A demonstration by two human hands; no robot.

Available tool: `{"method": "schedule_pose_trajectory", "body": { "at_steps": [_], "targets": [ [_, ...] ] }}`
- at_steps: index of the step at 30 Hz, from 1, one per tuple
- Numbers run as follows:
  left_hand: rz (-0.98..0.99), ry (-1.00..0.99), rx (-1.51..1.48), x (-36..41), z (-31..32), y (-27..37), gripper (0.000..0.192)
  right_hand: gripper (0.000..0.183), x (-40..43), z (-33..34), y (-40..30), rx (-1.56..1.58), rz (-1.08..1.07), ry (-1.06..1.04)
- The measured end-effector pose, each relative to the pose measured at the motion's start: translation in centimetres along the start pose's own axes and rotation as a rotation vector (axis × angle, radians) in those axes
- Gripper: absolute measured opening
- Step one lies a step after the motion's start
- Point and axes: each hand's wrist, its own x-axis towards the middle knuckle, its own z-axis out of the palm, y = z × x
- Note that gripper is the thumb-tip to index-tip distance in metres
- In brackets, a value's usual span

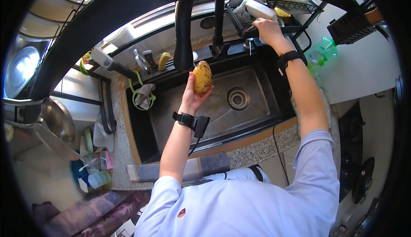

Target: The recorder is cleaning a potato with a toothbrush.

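My left hand (194, 96) holds a yellow potato (202, 77) with dark specks, upright above the left part of a dark kitchen sink (205, 108). At the upper right, my right hand (267, 28) reaches to the rack behind the sink, beside a white sponge (260, 9). Its fingertips are close together at a small, thin item that I cannot make out; whether they grip it is unclear. The sink's round drain (238, 98) lies between my two arms. Both wrists wear black straps.
A green strainer (148, 101) with a grey cloth hangs at the sink's left end. Scissors (140, 60) and a yellow-handled tool (164, 61) stand along the back edge. A black faucet (183, 37) rises behind the potato. Green plastic bottles (316, 57) stand right; a ladle (57, 118) hangs left.
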Motion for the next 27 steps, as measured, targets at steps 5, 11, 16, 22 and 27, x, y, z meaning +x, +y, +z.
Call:
{"method": "schedule_pose_trajectory", "body": {
  "at_steps": [5, 11, 16, 22, 27],
  "targets": [
    [0.024, 0.045, -0.031, -0.1, 1.1, -0.1, 0.059, 0.016, 2.9, 1.4, 2.4, -0.169, -0.14, -0.13],
    [0.061, 0.061, -0.025, -0.7, 1.1, 0.9, 0.06, 0.012, 4.5, -0.1, 0.2, -0.31, -0.261, -0.163],
    [0.064, 0.151, 0.078, -1.1, 1.6, 1.7, 0.057, 0.01, 3.4, -1.0, 1.9, -0.281, -0.391, -0.079],
    [0.119, 0.202, -0.027, -1.6, 1.5, 0.6, 0.059, 0.008, 3.2, -0.5, 3.5, -0.219, -0.277, -0.016],
    [0.147, 0.194, -0.182, -3.3, 0.3, -1.1, 0.057, 0.013, 2.2, -0.4, 2.3, 0.039, -0.212, 0.099]
  ]
}}
